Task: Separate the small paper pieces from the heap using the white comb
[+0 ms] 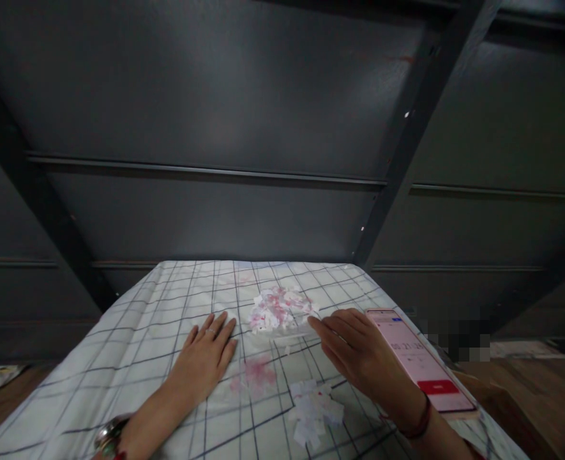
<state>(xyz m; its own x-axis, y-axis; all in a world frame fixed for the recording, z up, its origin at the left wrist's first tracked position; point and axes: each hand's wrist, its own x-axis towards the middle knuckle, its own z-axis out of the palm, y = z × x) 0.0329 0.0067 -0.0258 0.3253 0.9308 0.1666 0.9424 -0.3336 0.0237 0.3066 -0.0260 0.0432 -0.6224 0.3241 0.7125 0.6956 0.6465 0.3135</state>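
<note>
My left hand [208, 354] lies flat on the checked tablecloth [177, 294], palm down with fingers spread, left of a heap of small paper scraps [279, 308] stained pink. The heap sits on what looks like a clear plastic sheet or shallow dish [272, 338]. At the right edge of this plastic, my right hand [352, 345] has its fingers together and bent, their tips at the rim. Whatever those tips pinch is too small to make out. A second, flatter group of white paper scraps [315, 412] lies nearer me, below the right hand.
A pink-edged phone [421, 364] showing a timer lies along the table's right side, partly behind my right hand. Pink stains [256, 375] mark the cloth between my hands. A dark panelled wall [225, 217] rises behind the table. A cardboard box [507, 409] stands lower right.
</note>
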